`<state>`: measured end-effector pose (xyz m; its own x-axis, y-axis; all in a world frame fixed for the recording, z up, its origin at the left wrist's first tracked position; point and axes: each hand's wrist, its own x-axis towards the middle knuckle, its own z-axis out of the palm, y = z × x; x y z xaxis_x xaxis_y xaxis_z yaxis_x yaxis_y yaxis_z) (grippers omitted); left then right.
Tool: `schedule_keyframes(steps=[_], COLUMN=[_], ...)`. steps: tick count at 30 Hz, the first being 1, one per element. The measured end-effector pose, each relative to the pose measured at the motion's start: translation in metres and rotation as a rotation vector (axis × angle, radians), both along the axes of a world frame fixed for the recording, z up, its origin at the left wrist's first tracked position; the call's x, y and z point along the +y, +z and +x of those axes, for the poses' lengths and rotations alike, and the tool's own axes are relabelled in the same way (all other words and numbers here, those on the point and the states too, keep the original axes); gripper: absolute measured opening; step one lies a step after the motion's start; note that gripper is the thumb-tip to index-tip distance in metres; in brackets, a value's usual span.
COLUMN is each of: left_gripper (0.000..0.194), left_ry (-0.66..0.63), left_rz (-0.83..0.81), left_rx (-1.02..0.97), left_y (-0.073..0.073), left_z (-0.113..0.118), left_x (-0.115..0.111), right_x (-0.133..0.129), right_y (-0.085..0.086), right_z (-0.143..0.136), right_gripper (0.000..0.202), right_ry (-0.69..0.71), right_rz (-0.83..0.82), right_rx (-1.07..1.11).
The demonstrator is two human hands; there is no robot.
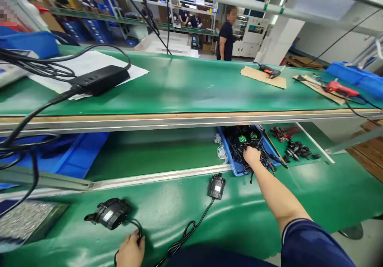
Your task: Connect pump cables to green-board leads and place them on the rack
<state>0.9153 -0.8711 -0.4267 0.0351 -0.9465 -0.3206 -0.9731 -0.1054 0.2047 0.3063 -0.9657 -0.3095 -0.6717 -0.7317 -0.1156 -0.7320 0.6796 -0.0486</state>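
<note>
Low on the left, my left hand (131, 250) has its fingers closed round the black cable (138, 224) of a round black pump-like device (112, 213), which lies on the green mat. My right hand (251, 155) reaches far forward into a blue tray (232, 159) under the shelf. It looks closed among black cables and parts with green circuit boards (242, 139); what its fingers grip is hidden. Between the hands, a smaller boxy black device (216, 186) with a white label stands on the mat, its coiled cord (187, 232) running toward my body.
A green shelf (179, 85) spans above the bench, carrying a black power adapter (100, 79) and electric screwdrivers (269, 71). Right of the tray lie black connectors (299, 150) and red-black wires (284, 133). A bag of small parts (28, 221) sits left. People work in the background.
</note>
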Motion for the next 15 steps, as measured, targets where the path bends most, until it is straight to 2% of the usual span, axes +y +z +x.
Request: schedule_keyframes(steps=[4,7,12,15], left_gripper=[0.060,0.057,0.054,0.051], left_ry=[0.004,-0.030,-0.044,-0.091], left_rz=[-0.033,-0.036,-0.068,-0.044], left_rx=[-0.068,-0.086,-0.153,-0.143], left_y=[0.012,0.012,0.007,0.018], left_z=[-0.011,-0.008,-0.012,-0.031], left_x=[0.023,0.046,0.066,0.075], right_x=[0.010,0.020,0.026,0.031], right_y=[0.005,0.006,0.009,0.014], right_z=[-0.018,-0.028,-0.020,-0.012], right_gripper=[0.034,0.038,0.035,0.041], right_ry=[0.046,0.085,0.112,0.033], right_rz=[-0.080,-0.141,-0.190,-0.256], right_rx=[-0.073,-0.137,-0.101,0.029])
